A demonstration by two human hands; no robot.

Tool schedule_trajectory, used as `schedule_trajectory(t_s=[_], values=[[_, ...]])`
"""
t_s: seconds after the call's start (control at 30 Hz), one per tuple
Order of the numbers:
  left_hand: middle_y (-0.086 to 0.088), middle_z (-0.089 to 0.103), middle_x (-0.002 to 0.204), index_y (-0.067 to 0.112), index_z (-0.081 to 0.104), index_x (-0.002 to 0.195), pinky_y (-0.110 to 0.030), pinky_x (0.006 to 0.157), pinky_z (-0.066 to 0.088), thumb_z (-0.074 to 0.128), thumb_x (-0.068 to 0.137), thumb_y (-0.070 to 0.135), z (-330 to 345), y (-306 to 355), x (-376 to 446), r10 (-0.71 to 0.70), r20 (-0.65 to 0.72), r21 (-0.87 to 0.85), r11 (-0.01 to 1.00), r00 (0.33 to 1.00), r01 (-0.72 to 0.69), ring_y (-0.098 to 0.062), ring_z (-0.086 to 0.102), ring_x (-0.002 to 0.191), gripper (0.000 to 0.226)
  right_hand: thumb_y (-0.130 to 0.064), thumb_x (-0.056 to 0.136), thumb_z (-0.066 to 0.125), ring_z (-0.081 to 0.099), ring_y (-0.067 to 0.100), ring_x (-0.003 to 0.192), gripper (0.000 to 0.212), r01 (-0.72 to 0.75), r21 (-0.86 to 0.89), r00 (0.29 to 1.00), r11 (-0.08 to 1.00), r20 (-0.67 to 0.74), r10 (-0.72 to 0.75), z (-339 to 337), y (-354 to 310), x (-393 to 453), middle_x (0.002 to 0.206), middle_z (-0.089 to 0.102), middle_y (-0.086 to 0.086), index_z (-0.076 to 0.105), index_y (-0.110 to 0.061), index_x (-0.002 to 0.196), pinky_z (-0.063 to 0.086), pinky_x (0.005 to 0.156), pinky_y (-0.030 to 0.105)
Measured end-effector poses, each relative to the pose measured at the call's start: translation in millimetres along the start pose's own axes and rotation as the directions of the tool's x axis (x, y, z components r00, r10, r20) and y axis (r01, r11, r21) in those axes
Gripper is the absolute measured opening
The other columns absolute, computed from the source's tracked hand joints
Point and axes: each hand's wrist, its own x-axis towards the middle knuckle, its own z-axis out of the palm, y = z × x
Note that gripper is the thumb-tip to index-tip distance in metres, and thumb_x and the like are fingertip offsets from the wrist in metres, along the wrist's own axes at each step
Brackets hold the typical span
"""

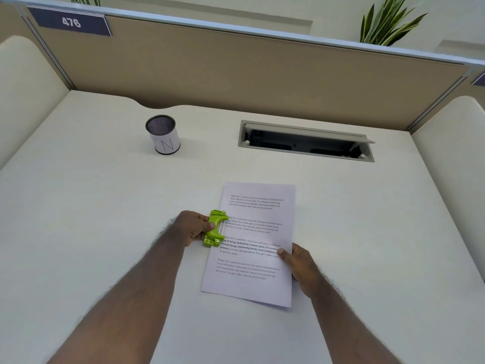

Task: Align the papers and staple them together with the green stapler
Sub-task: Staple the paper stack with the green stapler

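A stack of printed white papers (252, 232) lies on the pale desk (105, 206), its edges lined up and its long side running away from me. My left hand (193, 227) grips the green stapler (215, 228), which sits against the middle of the papers' left edge. My right hand (299, 264) pinches the papers' right edge near the lower half, thumb on top of the sheet.
A mesh pen cup (162, 137) stands at the back left of the desk. An open cable slot (305, 141) is set into the desk behind the papers. A tan partition (236, 69) closes the back, and padded side panels flank both sides.
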Motion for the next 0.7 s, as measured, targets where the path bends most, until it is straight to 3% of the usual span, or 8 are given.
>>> schedule_trajectory(t_s=[0.17,0.3,0.37,0.47,0.57,0.7], values=[[-0.022,0.066,0.084,-0.013,0.063,0.105,-0.042,0.071,0.059,0.070,0.079,-0.009,2.9,-0.7,3.7,-0.003,-0.022,0.001,1.000,1.000,0.003,-0.028,0.063,0.067,0.027,-0.011,0.096,0.059,0.068,0.032,0.108,0.024,0.007,-0.019,1.000,1.000,-0.018,-0.008,-0.1,0.2,3.6,0.116,0.073,0.010,0.066,-0.009,0.118,0.052,0.096,0.055],[-0.026,0.066,0.095,-0.013,0.062,0.110,-0.044,0.077,0.060,0.069,0.082,-0.006,0.0,1.0,-3.0,0.003,0.042,-0.005,1.000,0.999,-0.003,-0.029,0.065,0.072,0.030,-0.008,0.095,0.058,0.068,0.034,0.107,0.023,0.009,-0.005,1.000,1.000,-0.029,-0.009,0.7,-0.8,3.8,0.115,0.073,0.013,0.067,-0.006,0.117,0.052,0.097,0.055],[-0.021,0.068,0.092,-0.006,0.060,0.113,-0.038,0.069,0.062,0.072,0.081,-0.003,-2.8,-0.5,-8.9,0.045,0.092,-0.032,0.999,0.995,-0.042,-0.026,0.067,0.069,0.034,-0.006,0.095,0.058,0.069,0.034,0.105,0.022,0.007,0.010,0.999,1.000,-0.032,-0.006,-1.8,-1.2,1.6,0.114,0.073,0.014,0.067,-0.005,0.115,0.053,0.096,0.053],[-0.015,0.068,0.086,0.008,0.058,0.104,-0.032,0.061,0.060,0.077,0.076,-0.001,-7.4,-5.2,-16.8,0.093,0.042,-0.052,0.995,0.995,-0.090,-0.023,0.067,0.066,0.035,-0.005,0.095,0.057,0.069,0.032,0.102,0.023,-0.001,0.056,0.999,0.998,-0.038,0.003,-11.0,-0.9,-3.8,0.115,0.073,0.014,0.067,-0.007,0.116,0.055,0.092,0.047],[-0.013,0.070,0.080,0.005,0.063,0.094,-0.028,0.055,0.058,0.074,0.079,0.001,-14.0,-8.2,-21.6,0.133,0.048,-0.064,0.989,0.990,-0.130,-0.018,0.069,0.060,0.019,-0.008,0.096,0.057,0.067,0.034,0.108,0.025,-0.020,0.097,0.998,0.995,-0.055,0.026,-24.3,-1.7,-9.8,0.116,0.072,0.013,0.065,-0.011,0.119,0.053,0.093,0.051],[-0.010,0.069,0.077,0.007,0.064,0.084,-0.028,0.058,0.059,0.072,0.082,0.005,-30.8,-4.2,-24.8,0.172,0.037,-0.092,0.981,0.984,-0.168,-0.018,0.069,0.065,0.009,-0.011,0.097,0.057,0.067,0.032,0.103,0.025,-0.012,0.089,0.996,0.996,-0.083,0.020,-40.0,-1.9,-15.4,0.115,0.071,0.012,0.064,-0.013,0.121,0.054,0.087,0.048]])
